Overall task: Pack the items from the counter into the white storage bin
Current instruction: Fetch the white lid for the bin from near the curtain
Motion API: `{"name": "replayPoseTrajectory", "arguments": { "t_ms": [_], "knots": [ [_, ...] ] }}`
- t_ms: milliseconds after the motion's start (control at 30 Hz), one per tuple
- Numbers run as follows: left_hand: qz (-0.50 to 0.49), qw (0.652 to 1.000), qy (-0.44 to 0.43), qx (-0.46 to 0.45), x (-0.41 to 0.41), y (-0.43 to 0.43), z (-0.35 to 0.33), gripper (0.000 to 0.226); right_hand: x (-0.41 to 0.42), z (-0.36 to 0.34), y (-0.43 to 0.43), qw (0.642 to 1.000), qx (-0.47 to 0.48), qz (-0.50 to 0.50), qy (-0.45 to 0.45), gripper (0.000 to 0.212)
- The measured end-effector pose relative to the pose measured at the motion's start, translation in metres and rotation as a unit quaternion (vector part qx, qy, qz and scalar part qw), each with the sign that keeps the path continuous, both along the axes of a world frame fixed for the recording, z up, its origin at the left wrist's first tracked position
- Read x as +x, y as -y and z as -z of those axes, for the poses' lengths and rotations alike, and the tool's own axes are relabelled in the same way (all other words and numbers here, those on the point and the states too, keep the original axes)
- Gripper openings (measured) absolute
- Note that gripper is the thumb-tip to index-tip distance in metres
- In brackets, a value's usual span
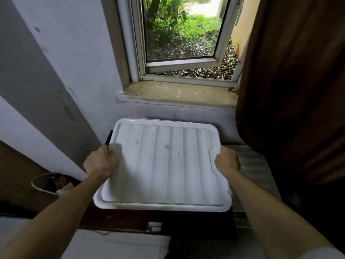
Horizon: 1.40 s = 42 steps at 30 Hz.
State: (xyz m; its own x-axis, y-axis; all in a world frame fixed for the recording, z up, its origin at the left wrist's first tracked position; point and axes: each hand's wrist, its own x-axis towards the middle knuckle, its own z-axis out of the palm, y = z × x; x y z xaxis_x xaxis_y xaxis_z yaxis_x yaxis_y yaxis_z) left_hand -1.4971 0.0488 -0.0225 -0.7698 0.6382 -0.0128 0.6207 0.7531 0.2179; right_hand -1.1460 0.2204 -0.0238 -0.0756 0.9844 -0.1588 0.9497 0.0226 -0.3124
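Note:
A white ribbed plastic lid (164, 163) lies on top of the white storage bin, whose rim (160, 207) shows along the near edge. My left hand (100, 161) grips the lid's left edge. On the opposite edge, my right hand (226, 159) holds the lid at a notch. The bin stands below the window sill, and its inside is hidden by the lid. No counter items are visible.
An open window (179, 34) and stone sill (177, 94) are straight ahead. A brown curtain (291, 90) hangs at the right. A ribbed grey surface (250, 163) lies right of the bin. A bag with a white handle (48, 184) sits low left.

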Motion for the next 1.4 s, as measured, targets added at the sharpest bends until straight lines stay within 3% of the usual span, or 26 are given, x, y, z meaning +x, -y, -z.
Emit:
{"name": "replayPoseTrajectory", "arguments": {
  "t_ms": [333, 600, 767, 900, 1100, 1300, 1400],
  "knots": [
    [0.026, 0.998, -0.028, -0.04, 0.0, -0.028, 0.007, 0.037, 0.002, 0.011, -0.025, 0.994, 0.017, -0.044, 0.097, 0.034],
    [0.018, 0.996, -0.02, -0.089, -0.009, -0.05, 0.013, 0.038, 0.0, 0.022, -0.037, 0.998, -0.037, 0.027, 0.053, 0.04],
    [0.001, 0.998, 0.009, -0.055, -0.009, -0.049, 0.018, 0.039, 0.005, 0.036, -0.041, 0.994, -0.093, 0.035, -0.053, 0.048],
    [0.008, 0.995, 0.102, 0.001, -0.01, -0.041, 0.023, 0.041, 0.006, 0.034, -0.039, 0.984, -0.127, 0.052, -0.114, 0.052],
    [-0.001, 0.961, 0.268, 0.066, -0.016, -0.034, 0.036, 0.057, 0.011, 0.023, -0.033, 0.969, -0.149, 0.052, -0.192, 0.052],
    [-0.137, 0.903, 0.4, 0.078, -0.02, -0.032, 0.031, 0.09, 0.013, 0.025, -0.036, 0.965, -0.149, 0.051, -0.208, 0.053],
    [-0.155, 0.896, 0.407, 0.089, -0.027, -0.029, 0.036, 0.093, 0.013, 0.027, -0.036, 0.966, -0.153, 0.048, -0.204, 0.052]
  ]
}}
